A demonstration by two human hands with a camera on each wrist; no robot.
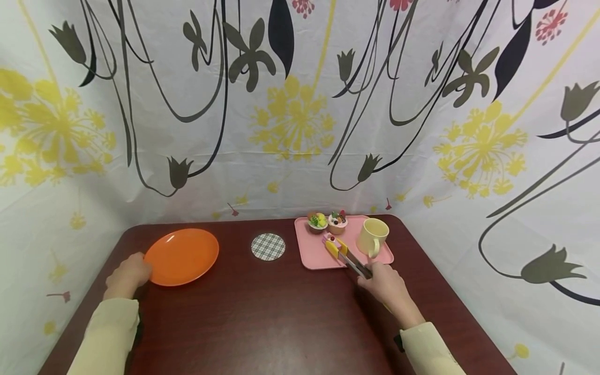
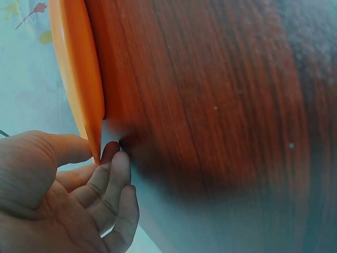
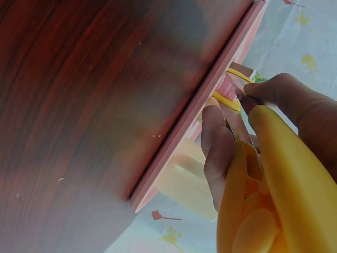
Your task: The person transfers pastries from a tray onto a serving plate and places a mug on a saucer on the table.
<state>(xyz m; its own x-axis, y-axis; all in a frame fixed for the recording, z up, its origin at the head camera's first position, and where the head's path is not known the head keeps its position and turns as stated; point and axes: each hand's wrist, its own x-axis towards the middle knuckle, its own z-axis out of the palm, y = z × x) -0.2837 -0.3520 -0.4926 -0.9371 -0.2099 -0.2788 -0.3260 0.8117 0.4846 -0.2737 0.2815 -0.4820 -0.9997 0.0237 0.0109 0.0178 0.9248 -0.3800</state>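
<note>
**Tongs around the small pink cake, plate rim in the other hand**

Nearest to me is the right hand [image 1: 384,286], its fingers and thumb curled around the tongs [image 3: 295,179]. I see the yellow tips standing narrow, one on each side of the pink cake [image 1: 332,240]. This cake is over the left part of the pink tray [image 1: 311,255]; whether its bottom touches the tray, I cannot tell.

The left hand [image 1: 126,276] pinches the near-left rim of the orange plate [image 1: 182,257] between thumb and finger; its other fingers bend loosely below.

I judge the cake to be light, perhaps a soft toy piece, so I would hold it low on its sides and squeeze gently, because its topping could slip between smooth tips. The plate looks stiff, light and rather slippery; the rim is the good place for holding.

On the tray, the yellow mug [image 1: 367,242] stands upright at the right; I cannot tell what its bottom holds. Farther back are two dessert cups: a dark one [image 1: 317,227] with green and yellow pieces, and a tan one [image 1: 337,229] with white cream and berry-like toppings.
</note>
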